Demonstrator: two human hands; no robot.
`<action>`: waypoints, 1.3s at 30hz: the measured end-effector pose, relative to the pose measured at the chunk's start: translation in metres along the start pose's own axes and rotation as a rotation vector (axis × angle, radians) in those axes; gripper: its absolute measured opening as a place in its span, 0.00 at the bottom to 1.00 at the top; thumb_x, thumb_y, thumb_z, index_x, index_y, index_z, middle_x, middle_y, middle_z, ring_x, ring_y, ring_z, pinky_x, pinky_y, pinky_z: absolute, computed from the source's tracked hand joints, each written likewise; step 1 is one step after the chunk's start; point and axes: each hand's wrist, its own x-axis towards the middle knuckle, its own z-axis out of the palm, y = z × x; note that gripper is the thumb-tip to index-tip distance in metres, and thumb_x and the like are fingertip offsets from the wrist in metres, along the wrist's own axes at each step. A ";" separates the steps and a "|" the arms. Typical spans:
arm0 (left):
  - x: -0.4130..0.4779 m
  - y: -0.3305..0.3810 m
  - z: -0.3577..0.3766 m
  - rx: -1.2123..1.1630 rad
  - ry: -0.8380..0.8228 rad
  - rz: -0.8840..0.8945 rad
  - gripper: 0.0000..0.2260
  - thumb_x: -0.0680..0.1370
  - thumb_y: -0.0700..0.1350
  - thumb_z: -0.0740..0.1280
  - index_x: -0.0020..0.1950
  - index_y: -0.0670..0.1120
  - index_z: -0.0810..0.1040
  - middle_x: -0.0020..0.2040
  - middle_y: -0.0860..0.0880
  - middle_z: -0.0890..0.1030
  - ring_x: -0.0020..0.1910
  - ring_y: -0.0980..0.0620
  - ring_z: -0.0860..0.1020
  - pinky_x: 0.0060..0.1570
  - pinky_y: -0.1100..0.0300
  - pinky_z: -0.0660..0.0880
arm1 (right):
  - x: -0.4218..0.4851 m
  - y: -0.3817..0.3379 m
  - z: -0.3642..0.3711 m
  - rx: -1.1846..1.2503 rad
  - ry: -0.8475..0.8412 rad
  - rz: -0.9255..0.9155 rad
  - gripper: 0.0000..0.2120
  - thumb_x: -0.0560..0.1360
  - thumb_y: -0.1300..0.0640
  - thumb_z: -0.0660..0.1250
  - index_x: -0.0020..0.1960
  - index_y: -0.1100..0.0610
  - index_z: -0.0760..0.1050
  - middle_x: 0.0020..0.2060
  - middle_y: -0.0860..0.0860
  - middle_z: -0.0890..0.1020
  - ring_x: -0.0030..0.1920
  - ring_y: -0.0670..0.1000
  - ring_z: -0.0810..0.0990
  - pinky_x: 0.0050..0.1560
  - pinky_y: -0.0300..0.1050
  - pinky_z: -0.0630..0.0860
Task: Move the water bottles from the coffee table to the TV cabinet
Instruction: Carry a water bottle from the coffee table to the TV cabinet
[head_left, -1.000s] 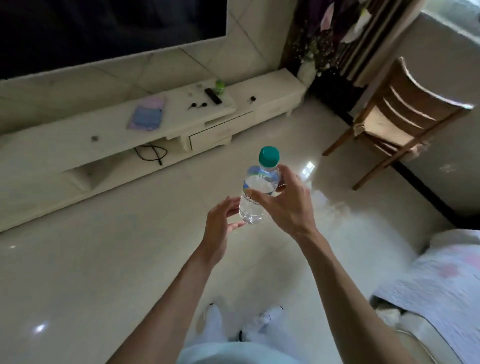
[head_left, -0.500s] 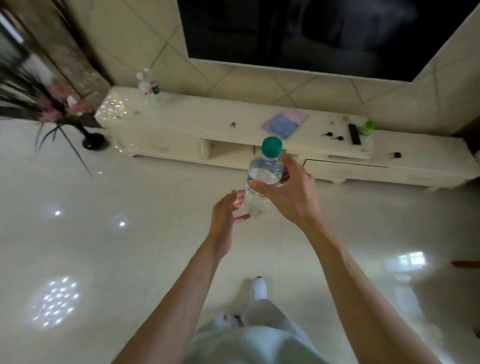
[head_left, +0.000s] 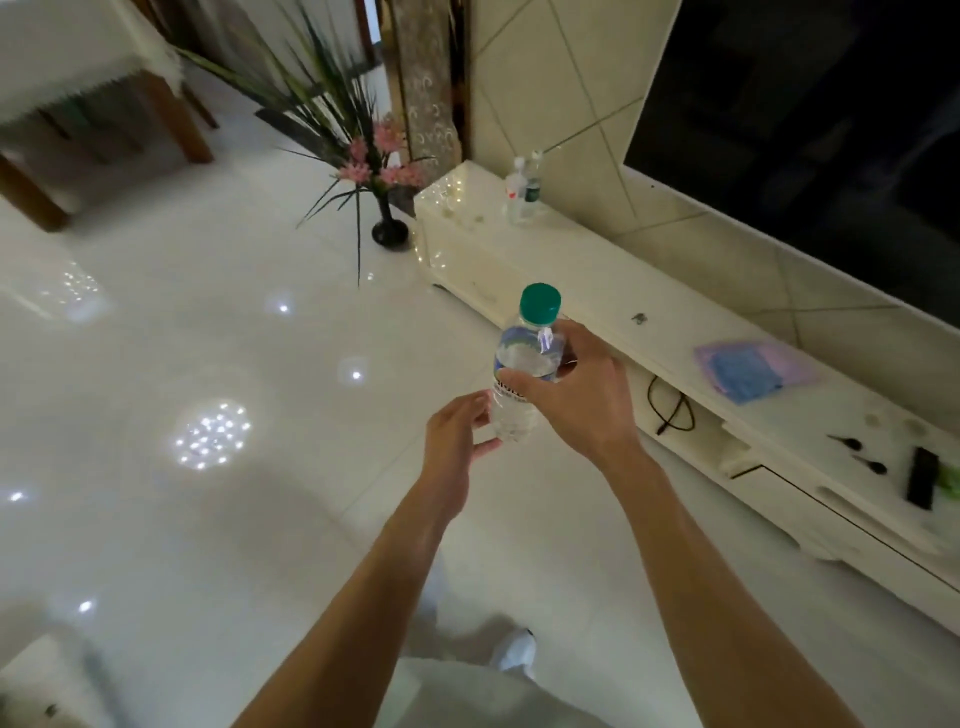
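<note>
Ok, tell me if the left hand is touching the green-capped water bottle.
Cannot tell. Head view: fingertips of the left hand reach the outline of the water bottle, gripped by the right hand; neither gap nor contact is plain.

A long white TV cabinet (head_left: 597, 291) carries two clear bottles (head_left: 522, 189) at its far end, a blue-and-purple cloth (head_left: 748, 371) midway and a black remote (head_left: 922, 478) beside small dark items (head_left: 852, 444) (too small to identify), while a black vase (head_left: 389, 228) stands on the glossy white floor (head_left: 208, 338) just beside it.
</note>
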 end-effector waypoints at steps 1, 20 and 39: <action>0.006 0.004 -0.006 -0.006 0.013 0.011 0.12 0.79 0.40 0.63 0.58 0.40 0.81 0.55 0.41 0.83 0.59 0.42 0.80 0.57 0.43 0.79 | 0.008 -0.005 0.007 0.001 -0.015 -0.015 0.34 0.59 0.31 0.72 0.61 0.42 0.72 0.49 0.44 0.81 0.49 0.46 0.80 0.51 0.50 0.80; 0.218 0.165 -0.113 0.073 0.010 0.019 0.13 0.81 0.42 0.60 0.62 0.40 0.80 0.56 0.44 0.83 0.57 0.46 0.81 0.59 0.46 0.78 | 0.211 -0.131 0.152 -0.016 0.017 0.001 0.32 0.64 0.36 0.75 0.62 0.47 0.71 0.52 0.43 0.80 0.52 0.47 0.80 0.56 0.49 0.79; 0.429 0.291 -0.045 0.214 -0.048 -0.041 0.12 0.82 0.41 0.60 0.60 0.40 0.80 0.56 0.43 0.82 0.57 0.46 0.80 0.61 0.48 0.77 | 0.460 -0.128 0.174 0.054 0.052 0.052 0.38 0.61 0.31 0.71 0.65 0.49 0.71 0.55 0.45 0.81 0.53 0.47 0.80 0.55 0.50 0.80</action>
